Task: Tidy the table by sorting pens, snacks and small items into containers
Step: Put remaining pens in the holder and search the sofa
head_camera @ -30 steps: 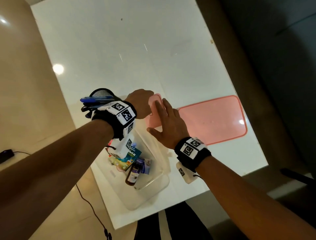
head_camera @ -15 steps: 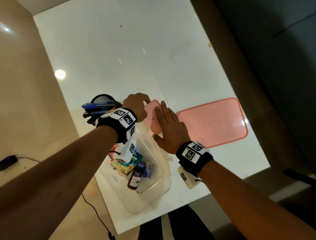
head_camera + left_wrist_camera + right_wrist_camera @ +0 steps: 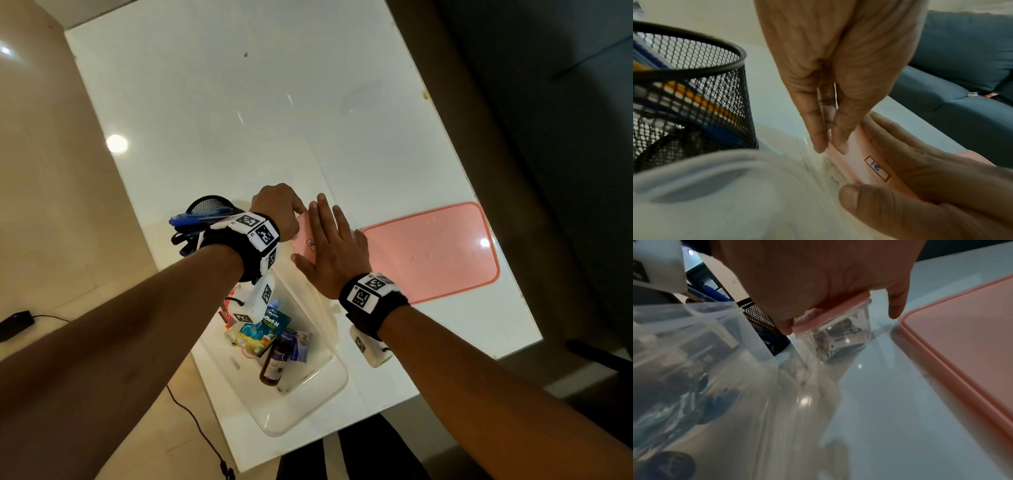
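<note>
The small clear box (image 3: pixel 840 337) with a pink lid (image 3: pixel 306 238) stood on the white table (image 3: pixel 239 102), between the black mesh pen cup (image 3: pixel 694 91) on the left and the large pink lid (image 3: pixel 431 253) lying flat on the right. The right hand (image 3: pixel 334 248) lay flat on the small lid, fingers straight. The left hand (image 3: pixel 279 210) pinched the lid's far edge with curled fingertips. Nearer, the large clear bin (image 3: pixel 308 394) held 1 brown bottle (image 3: pixel 274 363) and what looked like snack packets (image 3: pixel 262 330).

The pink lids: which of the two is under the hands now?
The small pink lid with the "18" label, on the small clear box; right hand presses it flat. The large pink lid lies untouched on the table.
</note>
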